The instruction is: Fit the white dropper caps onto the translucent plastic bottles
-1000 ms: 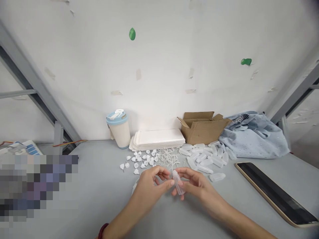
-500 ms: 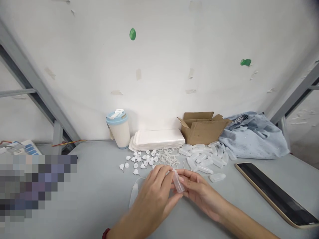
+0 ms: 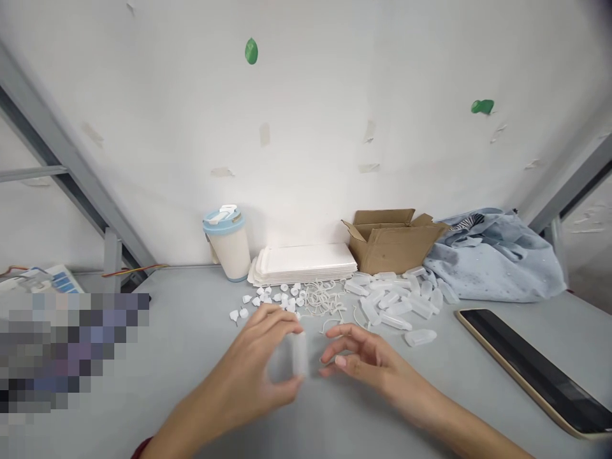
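Left hand (image 3: 251, 360) is pinching one blurred, translucent tube (image 3: 299, 355) end to end, thumb below, fingers above, over the table (image 3: 191, 376). Right hand (image 3: 370, 363) is hovering half-open just beside, apparently gripping nothing. Tube's completeness: cannot tell. Pointed white caps (image 3: 234, 315), limp thin cords (image 3: 322, 298) and many smooth frosted tubes (image 3: 396, 320) are lying loose, apparently unworked.

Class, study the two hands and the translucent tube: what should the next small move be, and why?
Probably the left hand should lower the translucent tube onto the grey table. That hand alone has the tube, between thumb and fingers, while the right hand is apart from it, fingers loosely curled. The tube is blurred, so its finer details cannot be told.
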A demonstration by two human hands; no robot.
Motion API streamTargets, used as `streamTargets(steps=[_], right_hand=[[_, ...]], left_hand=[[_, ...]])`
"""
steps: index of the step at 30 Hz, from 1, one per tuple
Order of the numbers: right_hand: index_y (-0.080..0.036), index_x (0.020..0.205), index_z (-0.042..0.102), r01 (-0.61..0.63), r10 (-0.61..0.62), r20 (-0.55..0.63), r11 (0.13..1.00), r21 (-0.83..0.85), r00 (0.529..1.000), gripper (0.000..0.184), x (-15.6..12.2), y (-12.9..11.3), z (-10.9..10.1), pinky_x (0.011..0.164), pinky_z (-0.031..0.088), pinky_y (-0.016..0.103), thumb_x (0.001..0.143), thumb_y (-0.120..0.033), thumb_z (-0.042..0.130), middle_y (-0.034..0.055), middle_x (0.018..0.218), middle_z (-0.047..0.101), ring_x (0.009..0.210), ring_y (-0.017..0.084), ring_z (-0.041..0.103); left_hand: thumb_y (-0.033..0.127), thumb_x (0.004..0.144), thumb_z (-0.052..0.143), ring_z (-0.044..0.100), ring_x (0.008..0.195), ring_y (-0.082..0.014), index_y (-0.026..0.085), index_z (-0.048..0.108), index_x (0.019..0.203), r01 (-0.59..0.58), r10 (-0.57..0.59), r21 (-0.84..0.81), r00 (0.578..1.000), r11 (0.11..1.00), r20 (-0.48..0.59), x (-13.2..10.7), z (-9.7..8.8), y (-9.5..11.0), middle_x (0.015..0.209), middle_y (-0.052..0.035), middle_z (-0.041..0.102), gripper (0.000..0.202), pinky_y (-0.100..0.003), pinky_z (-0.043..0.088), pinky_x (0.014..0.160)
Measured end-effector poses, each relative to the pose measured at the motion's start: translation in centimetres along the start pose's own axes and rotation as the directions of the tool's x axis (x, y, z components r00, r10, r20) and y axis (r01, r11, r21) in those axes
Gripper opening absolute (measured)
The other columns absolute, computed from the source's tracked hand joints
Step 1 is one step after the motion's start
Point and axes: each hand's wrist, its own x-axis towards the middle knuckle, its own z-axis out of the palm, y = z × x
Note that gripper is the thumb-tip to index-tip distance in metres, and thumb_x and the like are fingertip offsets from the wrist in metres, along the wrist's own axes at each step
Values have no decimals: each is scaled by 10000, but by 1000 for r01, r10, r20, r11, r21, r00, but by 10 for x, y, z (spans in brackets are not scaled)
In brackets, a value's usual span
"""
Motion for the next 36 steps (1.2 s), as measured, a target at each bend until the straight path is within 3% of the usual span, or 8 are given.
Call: streamTargets(steps=[5,10,23,36], right_hand=[[-187,987,546,-67,62,-114,997,-41,992,309,0,-10,-5,873,418,390,809,-433,606,49,876,659,865,231,669],[-184,947,570,-87,76,-162,995,-57,984,299,-1,-16,-9,801,448,360,805,-446,601,41,830,659,790,215,677],[-164,834,599,-108,92,-122,985,-137,988,276,-2,-11,-3,646,431,286,826,-438,565,50,781,665,663,160,647],[-171,783,628,-132,79,-191,950,-283,978,265,0,-13,-9,670,426,271,855,-406,528,34,721,647,670,140,573]], left_hand=[[154,660,620,431,1083,-228,237,522,1007,181,-167,-53,965,982,201,-13,-9,-13,1100,-39,547,371,-378,413,926],[88,608,546,413,1107,-234,217,536,985,259,-242,-10,915,966,322,-18,-6,-10,1092,-40,545,399,-380,395,947],[76,642,503,367,1178,-236,245,540,1081,264,-268,56,909,963,319,-26,-8,-20,1160,-32,515,472,-411,360,995],[71,649,472,316,1213,-225,293,491,1154,267,-279,83,889,960,363,-30,-8,-21,1196,-13,471,553,-403,324,1018]])
